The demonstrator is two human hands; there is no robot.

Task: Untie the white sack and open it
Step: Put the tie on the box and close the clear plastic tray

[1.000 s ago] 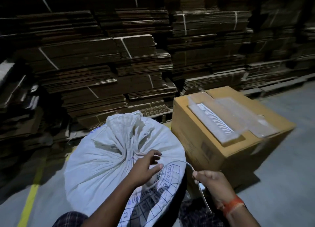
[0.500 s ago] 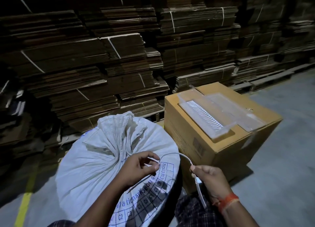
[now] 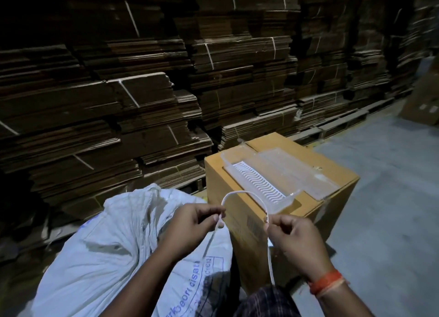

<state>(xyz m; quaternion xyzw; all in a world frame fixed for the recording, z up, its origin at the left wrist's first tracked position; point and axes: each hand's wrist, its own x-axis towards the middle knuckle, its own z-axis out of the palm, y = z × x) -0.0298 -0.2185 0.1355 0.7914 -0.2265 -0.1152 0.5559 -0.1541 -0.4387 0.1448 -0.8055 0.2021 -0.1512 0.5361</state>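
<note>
The white woven sack (image 3: pixel 107 250) with blue print lies low at the left, its mouth gathered into a crumpled bunch at the top. A white tie strip (image 3: pixel 247 194) arches between my two hands above the sack's right edge. My left hand (image 3: pixel 194 224) pinches one end of the strip over the sack. My right hand (image 3: pixel 294 236) pinches the other part of it, and the strip's tail hangs down below that hand. An orange thread band circles my right wrist.
A brown carton (image 3: pixel 240 240) stands right of the sack with clear plastic trays (image 3: pixel 280 174) on top. Tall stacks of flattened cardboard (image 3: pixel 142 90) fill the background. Grey concrete floor (image 3: pixel 392 197) stretches to the right, with another box (image 3: pixel 425 98) far right.
Both hands rose with the tie strip, which now arches free between them instead of running to the sack's neck. The view tilted up and shifted left of the carton.
</note>
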